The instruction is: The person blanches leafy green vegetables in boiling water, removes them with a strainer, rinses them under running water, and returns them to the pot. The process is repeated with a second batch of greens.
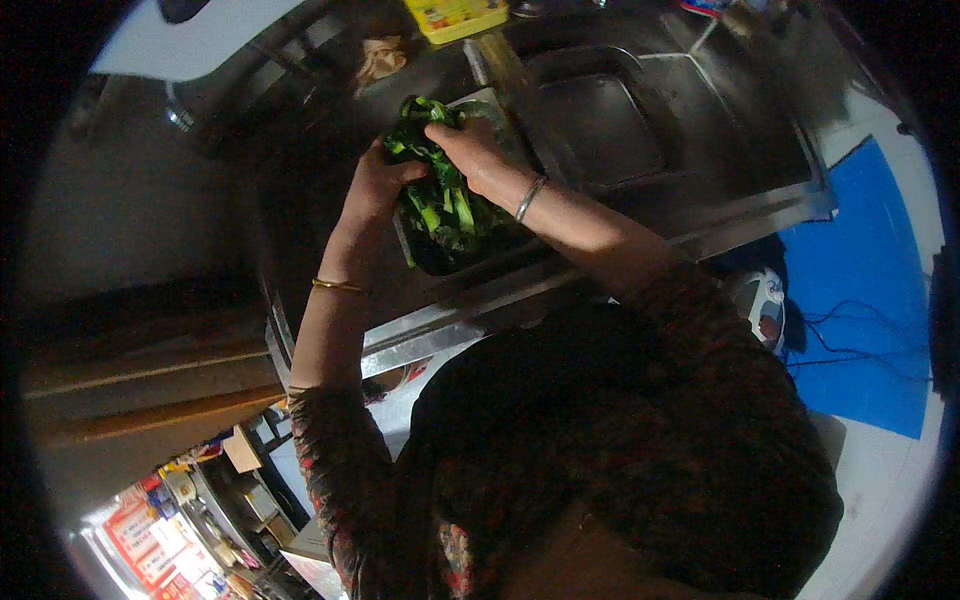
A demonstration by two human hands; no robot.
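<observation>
A bunch of leafy green vegetables is held above the left sink basin. My left hand grips it from the left, with the thumb laid across the leaves. From the right, my right hand closes on its upper part, the thumb pointing left. Pale cut stems hang below my hands, towards the near end of the basin. The fingers of both hands are partly hidden behind the greens. What lies at the bottom of the basin is dark and hard to make out.
A second steel sink basin lies to the right. Behind the sink stand a yellow container and a crumpled brown item. The counter's raised metal front edge runs before me. A blue panel with dark cords is at the right.
</observation>
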